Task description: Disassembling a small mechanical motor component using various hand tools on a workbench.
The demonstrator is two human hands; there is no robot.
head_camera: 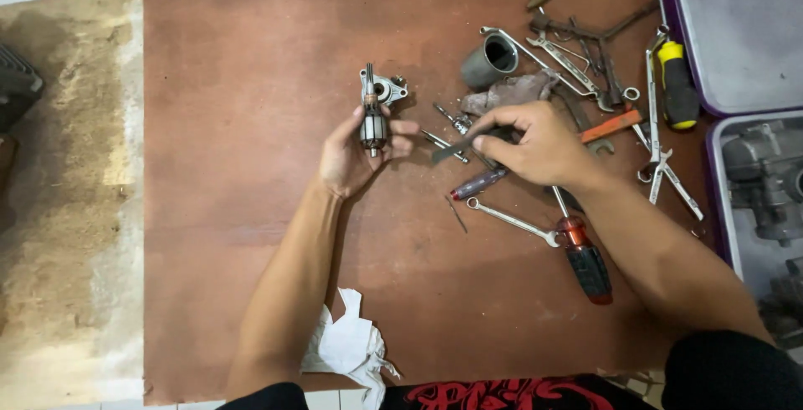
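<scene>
Hands: left hand [355,155] grips one armature [373,125], right hand [535,144] one blade [452,152].

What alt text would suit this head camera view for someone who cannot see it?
Seen from above, a left hand holds a small motor armature upright over a brown board, while the right hand pinches a thin dark strip. Wrenches and screwdrivers lie scattered nearby.

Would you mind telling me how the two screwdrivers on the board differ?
The red-handled screwdriver lies near the person's right forearm, its shaft partly hidden under it; the yellow-handled screwdriver lies farther off by the purple tray, untouched. One grip is red and black, the other yellow and black. Both lie flat on the brown board.
</scene>
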